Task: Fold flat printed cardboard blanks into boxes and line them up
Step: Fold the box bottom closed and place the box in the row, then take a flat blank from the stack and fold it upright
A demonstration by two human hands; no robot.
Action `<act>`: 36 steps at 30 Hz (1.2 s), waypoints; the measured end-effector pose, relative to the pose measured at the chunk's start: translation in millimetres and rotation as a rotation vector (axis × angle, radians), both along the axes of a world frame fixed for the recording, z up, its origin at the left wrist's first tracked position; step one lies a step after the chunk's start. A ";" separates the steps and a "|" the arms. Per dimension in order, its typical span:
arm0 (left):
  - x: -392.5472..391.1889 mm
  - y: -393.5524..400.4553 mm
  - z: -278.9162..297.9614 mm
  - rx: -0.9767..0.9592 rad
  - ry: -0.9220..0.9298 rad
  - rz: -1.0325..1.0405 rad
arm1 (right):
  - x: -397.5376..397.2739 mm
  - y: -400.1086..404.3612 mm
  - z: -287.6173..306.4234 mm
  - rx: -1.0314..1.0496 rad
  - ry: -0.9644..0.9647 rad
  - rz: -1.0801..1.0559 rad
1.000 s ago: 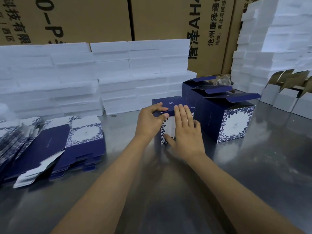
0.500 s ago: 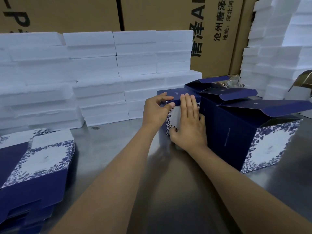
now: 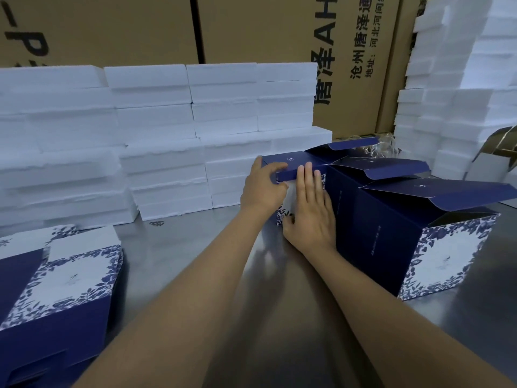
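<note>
- Head view puts your two hands on the box (image 3: 296, 175) you are folding, far out toward the back of the bench (image 3: 173, 256), touching the left end of the row of finished boxes (image 3: 391, 233).
- Your left hand (image 3: 261, 189) curls round the near left corner of its lid, thumb on top, fingers at the front edge, pinching the dark blue flap down.
- Your right hand (image 3: 310, 217) lies spread and flat against the printed front face, fingertips (image 3: 307, 170) reaching up over the lid's front lip.
- Judge this box as light and hollow: thin printed card, stiff along its creases but easy to dent on a panel. Press on edges and corners, not the middle of a face.
- Its glossy print will likely slide easily on the metal bench, so steady it with one hand while the other tucks.
- Finished boxes to the right stand with lids raised; their open flaps overhang near your right wrist and could catch.
- Flat blanks (image 3: 56, 289) wait in a stack at the bench's near left corner, well apart from your hands.
- White foam slabs (image 3: 156, 130) are piled along the back edge, close behind the box, leaving little room to push it farther away.
- More foam (image 3: 453, 93) is stacked at the back right, with brown cartons (image 3: 251, 26) behind everything.
</note>
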State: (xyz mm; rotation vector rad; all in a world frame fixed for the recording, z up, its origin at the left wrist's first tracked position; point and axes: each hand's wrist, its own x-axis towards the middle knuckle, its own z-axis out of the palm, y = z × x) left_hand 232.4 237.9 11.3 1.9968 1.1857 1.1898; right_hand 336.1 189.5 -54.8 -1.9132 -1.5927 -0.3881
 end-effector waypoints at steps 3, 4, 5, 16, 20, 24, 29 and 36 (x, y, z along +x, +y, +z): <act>-17.8 -28.7 -14.8 0.003 -0.017 -0.046 | -2.5 -8.3 -1.7 -0.031 -0.009 0.036; -25.2 -39.9 -25.1 0.005 -0.042 -0.043 | -4.3 -12.9 -1.7 -0.047 -0.011 0.046; -32.6 -50.1 -36.5 -0.014 -0.072 -0.027 | -6.2 -17.9 -1.5 -0.063 -0.016 0.054; -109.7 -143.0 -73.0 -0.243 -0.052 0.058 | -60.2 -114.6 0.4 -0.291 0.141 0.160; -153.4 -181.2 -60.5 0.002 -0.342 0.284 | -121.6 -149.5 8.6 -0.260 0.289 0.275; -207.3 -205.6 -37.2 0.161 -0.383 0.436 | -192.6 -157.7 14.9 -0.374 0.534 0.422; -271.4 -233.0 -51.1 0.164 -0.329 0.648 | -249.3 -155.8 4.8 -0.459 0.456 0.320; -289.3 -224.8 -50.7 0.109 -0.352 0.749 | -269.1 -156.3 3.2 -0.365 0.406 0.244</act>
